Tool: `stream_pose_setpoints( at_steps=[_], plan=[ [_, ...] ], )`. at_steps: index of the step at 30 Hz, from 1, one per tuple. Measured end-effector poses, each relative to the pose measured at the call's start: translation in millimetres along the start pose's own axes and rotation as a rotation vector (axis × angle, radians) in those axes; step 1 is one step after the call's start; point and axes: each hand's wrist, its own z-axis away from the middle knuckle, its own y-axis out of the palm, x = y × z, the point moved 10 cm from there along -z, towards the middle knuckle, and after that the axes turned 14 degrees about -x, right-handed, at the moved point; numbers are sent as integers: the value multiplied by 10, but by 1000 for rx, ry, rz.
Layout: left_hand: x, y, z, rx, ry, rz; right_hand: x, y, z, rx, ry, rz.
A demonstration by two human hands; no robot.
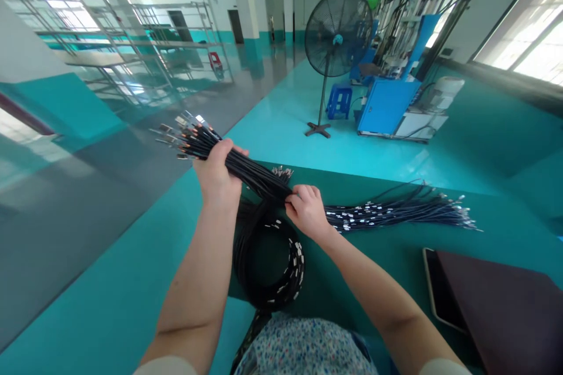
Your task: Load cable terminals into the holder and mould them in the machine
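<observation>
A thick bundle of black cables (257,173) is held up slantwise between my hands. My left hand (220,173) wraps round it just below the ends, where stripped tips and metal terminals fan out to the upper left. My right hand (308,208) has its fingers closed on the lower part of the bundle. Beneath, a coil of black cable (269,263) with white labels lies on the dark green table (365,269). To the right of my right hand, a spread bundle of labelled cables (396,214) lies with its metal ends pointing right.
At the table's right lie a tablet-like device (440,293) and a dark brown folder or board (505,304). Beyond the table stand a black floor fan (338,35), a blue stool (338,99) and a blue machine (387,105). Metal racks (123,41) stand at the left.
</observation>
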Motion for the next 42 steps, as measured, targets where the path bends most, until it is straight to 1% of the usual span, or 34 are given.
stream_pose_setpoints(
  at_steps=[3,4,5,8,9,10,12,14,15,17,18,20,22,23,25,26,27,28,29,30,31,32,33,34,35,36,37,38,39,40,42],
  plan=[
    [-36,111,69,100,-54,12,-87,-245,-107,-103,224,-322],
    [-70,181,131,150,-61,6,-63,-298,-182,-106,273,-412],
    [-121,268,211,209,-57,-2,5,-320,-278,-77,291,-479],
    [-347,593,501,422,2,-9,352,-236,-605,137,235,-586],
    [-421,694,579,486,16,3,417,-202,-703,179,236,-585],
    [-481,774,628,535,26,21,446,-171,-790,201,243,-563],
    [-541,862,628,576,34,63,405,-129,-921,193,274,-462],
    [-487,864,550,578,31,92,314,-136,-1003,136,283,-314],
    [-417,843,514,580,24,97,274,-157,-1031,95,279,-235],
    [-205,762,480,579,-3,53,262,-178,-1064,45,242,-91],
    [-89,705,486,570,-13,4,295,-160,-1073,51,209,-33],
    [66,562,516,497,5,-101,401,-78,-1081,107,142,51],
    [108,459,578,410,23,-141,514,-27,-1098,156,79,68],
    [107,445,617,384,20,-134,563,-49,-1110,155,44,45],
    [100,498,688,381,-3,-104,613,-205,-1091,109,-19,-63],
    [102,550,710,395,-15,-91,586,-334,-1034,70,-25,-141],
    [107,594,707,396,-26,-76,503,-486,-933,15,7,-221],
    [124,625,681,381,-42,-59,369,-625,-776,-36,81,-309],
    [153,640,635,348,-66,-41,181,-723,-554,-79,206,-404],
    [193,639,578,299,-99,-20,-51,-770,-264,-126,383,-505],
    [238,626,520,240,-134,2,-240,-658,92,-69,574,-641],
    [279,615,473,185,-166,20,-338,-379,519,127,785,-801],
    [309,614,445,145,-194,35,-387,-108,971,307,1009,-951],
    [321,624,435,119,-216,49,-462,93,1371,383,1229,-1056],
    [311,643,442,106,-233,61,-633,194,1639,286,1392,-1107],
    [280,667,465,107,-248,72,-842,233,1793,113,1476,-1146],
    [226,685,496,113,-260,83,-1082,199,1865,-100,1494,-1171],
    [155,692,529,121,-273,95,-1323,98,1883,-308,1464,-1178],
    [66,678,556,126,-280,109,-1527,-22,1874,-443,1424,-1177],
    [-31,641,570,128,-282,121,-1702,-162,1840,-531,1384,-1175],
    [-195,509,549,144,-283,153,-1956,-473,1730,-619,1322,-1174]
  ],
)
